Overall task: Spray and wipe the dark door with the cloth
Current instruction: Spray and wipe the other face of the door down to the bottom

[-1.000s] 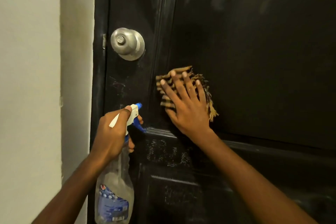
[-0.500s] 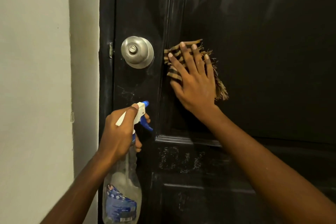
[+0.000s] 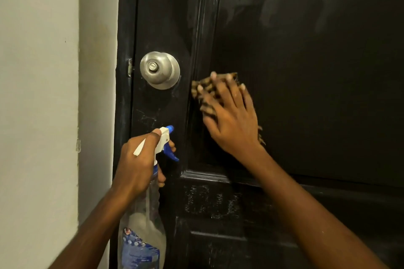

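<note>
1. Head view: the striped, frayed cloth (image 3: 206, 94) lies flat against the dark door (image 3: 317, 72). It sits at the left edge of the large panel, just right of the upright moulding and below-right of the knob (image 3: 159, 70). Its outline is blurred.
2. Most of the cloth is hidden under the right hand (image 3: 231, 122). Stripes show past the fingertips at upper left, and a bit of fringe pokes out beside the wrist on the right.
3. The right hand presses the cloth to the door with fingers (image 3: 220, 89) straight and spread, not curled round it.
4. The door is glossy black, with pale smears high on the panel and whitish streaks on the rail below the hand.
5. Lower left, the left hand (image 3: 137, 164) grips the neck of the spray bottle (image 3: 144, 225), thumb over the white head. A fingertip shows just behind the blue trigger (image 3: 171, 154). The nozzle faces the door, and the clear, blue-labelled body hangs below the fist.
6. The round silver knob sits above the left hand, with a small latch plate (image 3: 130, 67) at the door's edge.
7. A pale wall (image 3: 39, 94) fills the left side.
</note>
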